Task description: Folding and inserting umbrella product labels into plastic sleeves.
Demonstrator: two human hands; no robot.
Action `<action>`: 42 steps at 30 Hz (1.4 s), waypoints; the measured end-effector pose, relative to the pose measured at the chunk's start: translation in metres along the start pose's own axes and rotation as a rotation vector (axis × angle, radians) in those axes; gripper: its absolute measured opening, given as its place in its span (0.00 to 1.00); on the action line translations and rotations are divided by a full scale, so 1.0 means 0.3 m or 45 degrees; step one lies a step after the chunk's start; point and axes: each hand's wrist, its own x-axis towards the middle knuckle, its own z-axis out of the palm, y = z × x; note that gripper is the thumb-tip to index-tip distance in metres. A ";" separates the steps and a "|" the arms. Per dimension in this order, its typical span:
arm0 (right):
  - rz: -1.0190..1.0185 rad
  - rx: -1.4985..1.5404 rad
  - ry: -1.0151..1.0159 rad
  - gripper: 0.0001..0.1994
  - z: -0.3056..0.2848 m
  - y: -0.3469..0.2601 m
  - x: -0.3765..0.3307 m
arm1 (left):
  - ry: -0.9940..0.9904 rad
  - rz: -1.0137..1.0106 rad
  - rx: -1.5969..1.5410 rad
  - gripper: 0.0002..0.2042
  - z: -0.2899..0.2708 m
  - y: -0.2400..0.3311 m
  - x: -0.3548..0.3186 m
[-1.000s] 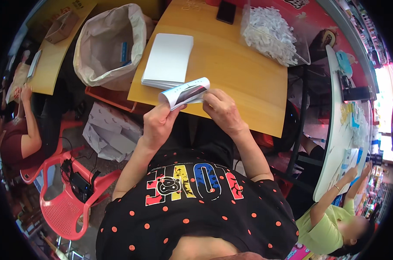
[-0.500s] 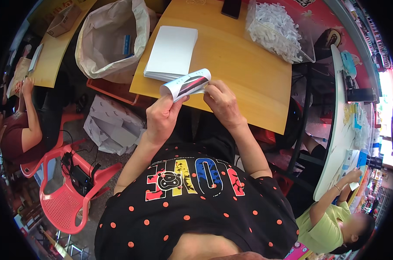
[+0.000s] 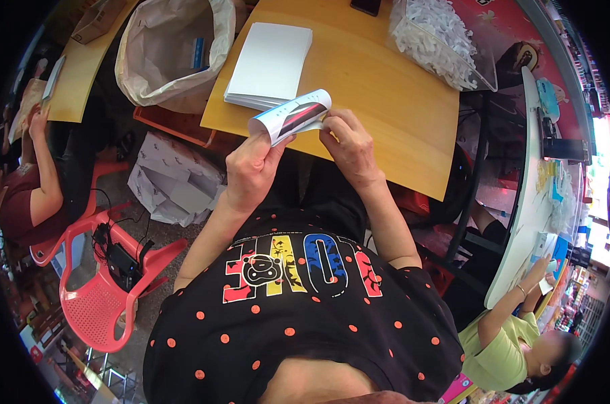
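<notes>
My left hand (image 3: 253, 168) and my right hand (image 3: 348, 145) both hold a white printed sheet curled into a roll (image 3: 293, 116), just above the near edge of a wooden table (image 3: 379, 101). The left hand grips the roll's lower left end, while the right hand pinches its right edge. A stack of flat white sheets (image 3: 270, 64) lies on the table just beyond the roll.
A clear tub of white shredded pieces (image 3: 439, 40) stands at the table's far right. A large open sack (image 3: 167, 50) sits left of the table, with white bags (image 3: 173, 185) and a red plastic chair (image 3: 103, 283) below it. Other people sit at far left and lower right.
The roll and both hands sit slightly lower and nearer to me than before; the sheet looks a bit more tightly curled.
</notes>
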 end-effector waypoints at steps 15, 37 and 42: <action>0.851 0.731 -0.290 0.11 -0.113 0.062 0.038 | -0.182 0.167 0.121 0.11 -0.073 -0.010 0.028; 0.934 0.830 -0.594 0.07 -0.154 -0.082 0.029 | -0.364 0.562 0.131 0.14 -0.099 -0.084 0.042; 0.823 1.382 -0.753 0.03 -0.234 -0.219 0.031 | -0.428 0.565 0.119 0.14 -0.085 -0.075 0.052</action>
